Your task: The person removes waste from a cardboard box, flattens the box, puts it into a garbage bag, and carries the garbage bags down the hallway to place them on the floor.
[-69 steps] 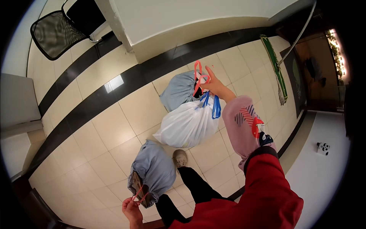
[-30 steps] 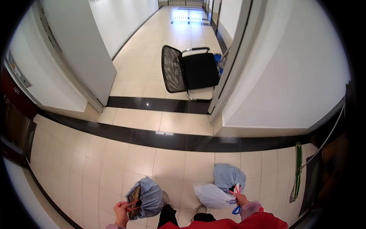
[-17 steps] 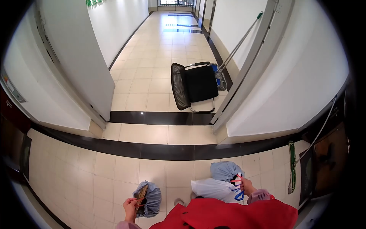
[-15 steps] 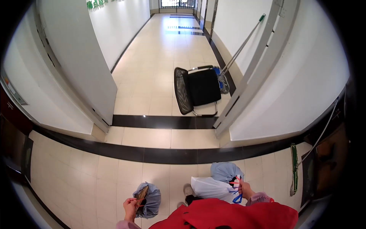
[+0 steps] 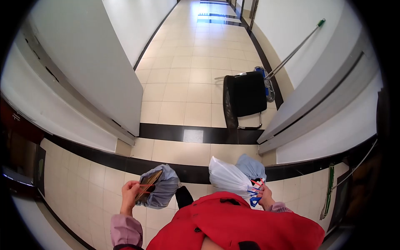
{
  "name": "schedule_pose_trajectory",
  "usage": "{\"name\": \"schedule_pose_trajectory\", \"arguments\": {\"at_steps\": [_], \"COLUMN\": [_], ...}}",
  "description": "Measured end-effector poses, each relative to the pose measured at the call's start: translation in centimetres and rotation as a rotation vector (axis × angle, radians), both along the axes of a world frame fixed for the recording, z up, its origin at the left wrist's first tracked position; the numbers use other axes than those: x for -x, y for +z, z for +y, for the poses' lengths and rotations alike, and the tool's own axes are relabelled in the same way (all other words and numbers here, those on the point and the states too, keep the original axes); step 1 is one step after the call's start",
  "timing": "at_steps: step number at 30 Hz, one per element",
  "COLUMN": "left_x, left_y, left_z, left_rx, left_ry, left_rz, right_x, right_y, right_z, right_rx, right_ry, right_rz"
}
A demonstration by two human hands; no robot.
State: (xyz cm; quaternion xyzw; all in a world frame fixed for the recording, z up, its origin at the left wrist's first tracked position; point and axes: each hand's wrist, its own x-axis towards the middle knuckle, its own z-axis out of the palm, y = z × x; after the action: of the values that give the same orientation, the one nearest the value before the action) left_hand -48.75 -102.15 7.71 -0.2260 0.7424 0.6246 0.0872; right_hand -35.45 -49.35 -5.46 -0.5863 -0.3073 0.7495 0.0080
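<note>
From my left hand [image 5: 131,192], closed on its red drawstring, hangs a grey-blue garbage bag [image 5: 166,187]. Brown flat pieces, like cardboard, show in that bag's mouth. My right hand [image 5: 264,195] is closed around red and blue drawstrings. Below it hang a white garbage bag [image 5: 227,177] and, partly behind that one, a second grey-blue garbage bag [image 5: 251,167]. The bottoms of the bags are out of sight, so I cannot tell whether they touch the floor. My red garment covers the lower middle.
Ahead is a doorway with a grey door [image 5: 89,62] on the left. Just past the dark threshold strip [image 5: 166,130], a black chair [image 5: 246,96] stands at the right. A mop [image 5: 296,48] leans on the wall behind it. A green dust mop [image 5: 328,191] is at far right.
I have moved forward toward the doorway, and the chair looks nearer. Both hands have carried their bags along, the left bag now swung further forward and tilted. My grip on the drawstrings remains.
</note>
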Motion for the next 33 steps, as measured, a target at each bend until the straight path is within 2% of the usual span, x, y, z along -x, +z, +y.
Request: {"name": "schedule_pose_trajectory", "arguments": {"at_steps": [3, 5, 9, 10, 13, 16, 21, 22, 27, 28, 30, 32, 33], "left_x": [8.7, 15.1, 28.2, 31.2, 41.0, 48.8, 61.6, 64.3, 79.5, 81.9, 87.6, 92.5, 95.5], "left_y": [0.0, 0.2, 2.5, 2.5, 1.3, 0.6, -1.3, -2.0, -1.9, -4.0, -4.7, -4.3, -4.1], "left_z": [-2.4, -3.6, -2.8, -2.8, -3.0, -3.4, -3.9, -4.9, -3.9, -3.2, -3.0, -1.7, -0.8], "left_rx": [-0.082, -0.127, -0.146, -0.134, -0.104, -0.062, -0.036, -0.026, -0.068, -0.095, -0.109, -0.135, -0.137], "left_ry": [-0.126, -0.21, -0.255, -0.266, -0.3, -0.299, -0.307, -0.32, -0.407, -0.427, -0.476, -0.504, -0.519], "left_rz": [0.036, 0.057, 0.049, 0.065, 0.099, 0.062, 0.111, 0.123, 0.11, 0.111, 0.066, 0.026, 0.011], "right_x": [5.5, 9.8, 14.6, 15.4, 18.7, 23.1, 25.3, 26.2, 36.7, 38.6, 43.2, 48.4, 52.0], "right_y": [0.3, 2.4, 1.5, -0.2, -4.4, -3.6, -13.0, -13.3, -8.0, -7.7, -4.9, -1.5, 0.1], "right_z": [-3.2, -7.0, -9.7, -10.3, -12.4, -15.2, -18.4, -19.7, -23.8, -24.4, -26.0, -26.8, -26.1], "right_rx": [-0.028, -0.024, -0.003, -0.062, -0.045, -0.103, -0.15, -0.155, -0.186, -0.207, -0.223, -0.211, -0.196], "right_ry": [-0.125, -0.222, -0.212, -0.161, -0.236, -0.219, -0.223, -0.224, -0.257, -0.271, -0.302, -0.386, -0.505], "right_rz": [-0.017, -0.029, 0.013, -0.054, -0.079, -0.157, -0.273, -0.316, -0.478, -0.493, -0.549, -0.579, -0.526]}}
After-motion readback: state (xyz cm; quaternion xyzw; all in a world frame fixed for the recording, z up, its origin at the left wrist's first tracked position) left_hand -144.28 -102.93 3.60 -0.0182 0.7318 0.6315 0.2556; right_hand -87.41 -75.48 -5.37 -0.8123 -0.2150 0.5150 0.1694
